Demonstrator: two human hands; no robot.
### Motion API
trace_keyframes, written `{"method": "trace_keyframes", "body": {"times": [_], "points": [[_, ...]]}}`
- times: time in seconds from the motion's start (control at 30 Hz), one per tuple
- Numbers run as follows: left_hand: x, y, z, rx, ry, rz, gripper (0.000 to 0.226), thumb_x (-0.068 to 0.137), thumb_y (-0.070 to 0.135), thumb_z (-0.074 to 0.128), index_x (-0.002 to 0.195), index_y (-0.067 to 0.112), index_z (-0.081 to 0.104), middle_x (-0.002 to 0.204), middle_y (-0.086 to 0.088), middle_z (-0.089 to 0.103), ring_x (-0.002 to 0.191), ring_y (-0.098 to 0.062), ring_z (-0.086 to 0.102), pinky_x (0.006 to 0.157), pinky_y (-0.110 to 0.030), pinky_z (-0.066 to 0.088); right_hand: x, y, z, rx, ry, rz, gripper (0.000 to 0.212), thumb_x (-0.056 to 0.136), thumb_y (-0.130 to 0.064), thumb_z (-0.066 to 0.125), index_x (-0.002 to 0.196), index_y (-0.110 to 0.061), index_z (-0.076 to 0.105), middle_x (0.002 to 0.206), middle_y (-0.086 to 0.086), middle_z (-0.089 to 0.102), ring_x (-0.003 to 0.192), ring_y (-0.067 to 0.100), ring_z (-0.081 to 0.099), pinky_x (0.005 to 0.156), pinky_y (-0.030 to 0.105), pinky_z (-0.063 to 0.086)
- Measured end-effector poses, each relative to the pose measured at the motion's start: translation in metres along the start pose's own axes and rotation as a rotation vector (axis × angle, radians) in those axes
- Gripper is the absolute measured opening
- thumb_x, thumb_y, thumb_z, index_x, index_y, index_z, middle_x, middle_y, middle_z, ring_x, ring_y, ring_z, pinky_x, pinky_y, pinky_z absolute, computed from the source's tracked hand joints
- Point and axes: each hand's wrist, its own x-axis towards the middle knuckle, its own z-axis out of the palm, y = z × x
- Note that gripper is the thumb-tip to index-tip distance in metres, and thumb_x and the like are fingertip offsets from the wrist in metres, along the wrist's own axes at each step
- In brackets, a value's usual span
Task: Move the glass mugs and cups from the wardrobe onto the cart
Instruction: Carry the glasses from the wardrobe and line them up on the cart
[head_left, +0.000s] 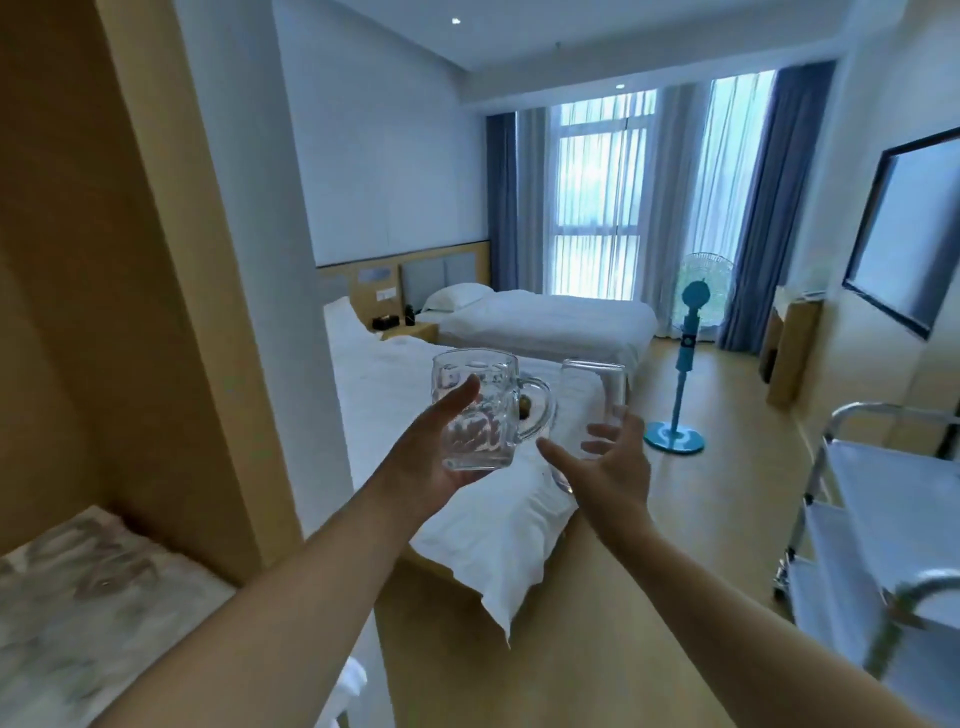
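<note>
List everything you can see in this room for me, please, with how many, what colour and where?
Glass mug: one, clear, dimpled, handle to the right, held in the left hand.
Glass cup: one, clear, plain, held in the right hand.
Cart: one, metal, tiered, right edge.
Wardrobe: one, tan wood, left.
Beds: two, white linen, centre.
Pillow: one, white, far bed.
Standing fan: one, blue, near the window.
Curtains: blue with white sheers, window wall.
Framed panel: one, dark frame, right wall.
Left hand: gripping the mug.
Right hand: holding the cup.
</note>
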Motion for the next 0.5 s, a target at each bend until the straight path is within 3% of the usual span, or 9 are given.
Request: {"method": "trace_keyframes", "body": {"times": [0.1, 0.27, 0.4, 0.5], "points": [[0.038, -0.019, 0.039, 0.012, 0.017, -0.023, 0.084, 0.063, 0.049, 0.092, 0.133, 0.016, 0.061, 0.127, -0.015, 0.069, 0.115, -0.034, 0.068, 0.086, -0.045, 0.059, 0.03, 0.023, -0.039, -0.034, 0.032, 0.03, 0.099, 0.062, -0.046, 0.094, 0.14, -0.023, 0.037, 0.114, -0.005, 0.056, 0.096, 0.016, 0.063, 0.083, 0.032, 0.056], [0.094, -0.055, 0.09, -0.095, -0.041, -0.133, 0.068, 0.075, 0.046, 0.085, 0.131, 0.013, 0.064, 0.129, -0.019, 0.067, 0.118, -0.035, 0.066, 0.099, -0.051, 0.054, 0.06, 0.058, -0.095, -0.082, 0.082, 0.069, 0.098, 0.062, -0.041, 0.094, 0.14, -0.02, 0.038, 0.114, -0.003, 0.056, 0.093, 0.01, 0.061, 0.081, 0.029, 0.055], [0.13, -0.089, 0.119, -0.224, -0.187, -0.269, 0.055, 0.086, 0.044, 0.074, 0.125, 0.005, 0.071, 0.132, -0.021, 0.064, 0.116, -0.036, 0.061, 0.115, -0.052, 0.037, 0.075, 0.089, -0.129, -0.128, 0.158, 0.136, 0.096, 0.062, -0.041, 0.095, 0.138, -0.02, 0.039, 0.115, 0.0, 0.058, 0.094, 0.013, 0.061, 0.087, 0.041, 0.057], [0.16, -0.108, 0.138, -0.222, -0.317, -0.316, 0.067, 0.082, 0.049, 0.077, 0.132, 0.006, 0.066, 0.133, -0.018, 0.064, 0.114, -0.035, 0.064, 0.108, -0.049, 0.046, 0.09, 0.109, -0.147, -0.135, 0.226, 0.185, 0.098, 0.062, -0.04, 0.095, 0.14, -0.02, 0.039, 0.114, -0.001, 0.058, 0.094, 0.012, 0.061, 0.088, 0.044, 0.056]]}}
